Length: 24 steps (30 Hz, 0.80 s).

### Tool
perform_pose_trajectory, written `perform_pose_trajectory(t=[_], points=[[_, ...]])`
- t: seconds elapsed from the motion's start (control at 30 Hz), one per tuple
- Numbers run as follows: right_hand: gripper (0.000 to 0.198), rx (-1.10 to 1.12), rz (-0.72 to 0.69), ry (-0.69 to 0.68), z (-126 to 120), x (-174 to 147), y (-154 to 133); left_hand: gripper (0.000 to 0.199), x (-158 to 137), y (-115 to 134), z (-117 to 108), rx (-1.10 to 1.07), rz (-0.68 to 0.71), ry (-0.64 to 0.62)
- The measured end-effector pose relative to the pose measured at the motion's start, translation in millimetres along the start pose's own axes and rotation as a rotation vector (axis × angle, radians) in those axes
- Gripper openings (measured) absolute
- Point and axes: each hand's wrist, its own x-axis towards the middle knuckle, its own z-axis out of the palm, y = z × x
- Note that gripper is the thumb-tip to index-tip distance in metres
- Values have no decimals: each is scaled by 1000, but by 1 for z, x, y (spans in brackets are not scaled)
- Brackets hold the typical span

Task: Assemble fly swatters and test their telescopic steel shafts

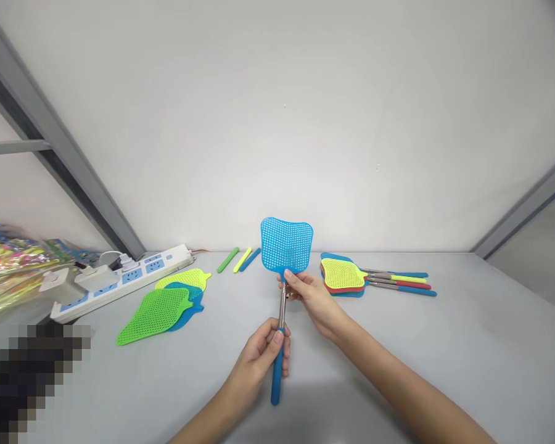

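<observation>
A blue fly swatter with a perforated head and a metal rod is held upright before me in both hands. My left hand is wrapped round the top of its blue handle. At the neck, where the rod meets the head, my right hand pinches it. Loose swatter heads lie to the left: a green one, a blue one and a yellow one. Behind them are a green handle, a yellow handle and a blue handle.
On the right lies a stack of several whole fly swatters, handles pointing right. A white power strip with plugged-in adapters runs along the left. Beyond it sit clear bags of coloured pieces. A pale wall stands behind the grey table.
</observation>
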Motion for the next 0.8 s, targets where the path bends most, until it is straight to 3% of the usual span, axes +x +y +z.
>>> perform_pose_trajectory(t=[0.23,0.8], points=[[31,-48,-9,-19,7,-6,3,18,-5,4,4,46,10,-49],[32,-93,172,-383,3,-11,1,17,-2,8,2,-26,-2,13]])
